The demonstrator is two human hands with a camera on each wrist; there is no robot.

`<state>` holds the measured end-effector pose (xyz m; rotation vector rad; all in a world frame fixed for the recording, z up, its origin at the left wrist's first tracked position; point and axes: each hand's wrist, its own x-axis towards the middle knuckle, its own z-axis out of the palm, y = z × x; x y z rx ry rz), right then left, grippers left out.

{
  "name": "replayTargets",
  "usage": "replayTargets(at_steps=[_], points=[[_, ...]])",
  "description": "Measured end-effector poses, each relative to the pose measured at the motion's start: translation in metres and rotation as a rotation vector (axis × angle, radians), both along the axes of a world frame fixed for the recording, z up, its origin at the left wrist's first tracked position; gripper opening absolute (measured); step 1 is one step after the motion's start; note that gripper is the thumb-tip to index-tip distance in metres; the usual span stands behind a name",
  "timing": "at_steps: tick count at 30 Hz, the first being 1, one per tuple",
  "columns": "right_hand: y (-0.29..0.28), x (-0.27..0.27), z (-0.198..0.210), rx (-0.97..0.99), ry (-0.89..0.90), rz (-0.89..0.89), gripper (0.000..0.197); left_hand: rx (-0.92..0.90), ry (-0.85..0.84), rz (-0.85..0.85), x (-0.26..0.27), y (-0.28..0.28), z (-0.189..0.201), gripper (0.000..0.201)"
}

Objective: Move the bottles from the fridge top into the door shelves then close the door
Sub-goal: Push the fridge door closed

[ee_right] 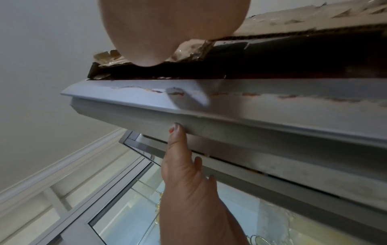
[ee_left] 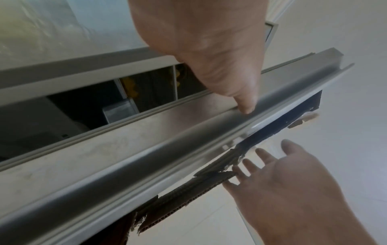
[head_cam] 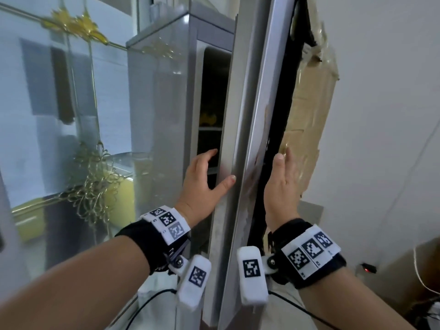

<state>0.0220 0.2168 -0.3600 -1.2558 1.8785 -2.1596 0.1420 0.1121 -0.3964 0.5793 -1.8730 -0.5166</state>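
Fingers of the left hand (head_cam: pixel 202 186) are lying straight and relaxed, thumb tip touching the grey edge of the fridge door (head_cam: pixel 240 129), which is standing slightly ajar from the fridge (head_cam: pixel 164 96). The right hand (head_cam: pixel 283 186) is resting flat, fingers extended, against the cardboard (head_cam: pixel 309 110) taped over the door's outer face, gripping nothing. Dark shelves are showing through the gap, with something yellow inside. No bottles are showing in any view. A glass partition with gold ornament (head_cam: pixel 71 25) is standing to the left.
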Motion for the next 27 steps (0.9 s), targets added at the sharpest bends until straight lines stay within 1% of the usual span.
replayTargets(at_steps=[4,7,13,18,23,27], points=[[-0.017,0.001,-0.006,0.041,0.002,0.112,0.052,0.038,-0.009,0.046,0.006,-0.014,0.001,0.075],[-0.032,0.001,-0.011,0.017,-0.022,0.162,0.057,0.044,-0.034,0.089,0.009,-0.020,0.000,0.076],[-0.049,0.002,-0.017,-0.012,-0.004,0.166,0.059,0.123,-0.020,0.062,0.010,-0.030,-0.001,0.085],[-0.058,0.004,-0.019,-0.005,0.009,0.177,0.062,0.189,0.018,0.078,0.009,-0.043,-0.002,0.086],[-0.062,0.009,-0.016,0.024,0.051,0.182,0.055,0.219,0.026,0.072,0.015,-0.065,-0.007,0.097],[-0.071,0.013,-0.015,0.044,0.056,0.202,0.053,0.240,0.019,0.085,0.018,-0.080,-0.010,0.087]])
